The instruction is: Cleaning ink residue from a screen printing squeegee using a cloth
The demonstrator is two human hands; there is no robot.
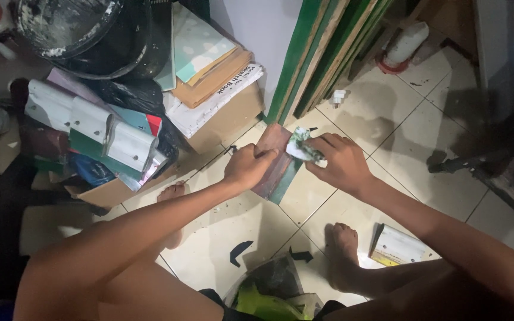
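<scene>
Stacked books and folders (114, 128) crowd the left edge; the left hand (248, 166) is clenched on a flat reddish-brown board with a teal edge (278, 169), held tilted above the pale tiled floor (233, 226); the right hand (340, 160) pinches a crumpled green-and-white wad (301, 145), perhaps paper, touching the board's upper end; green-edged panels (322, 53) lean behind; open tile lies to the right.

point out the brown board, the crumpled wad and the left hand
brown board (272, 139), head view, on its upper brown face.
crumpled wad (302, 145), head view, on its middle.
left hand (248, 167), head view, on the back of the hand.
</scene>
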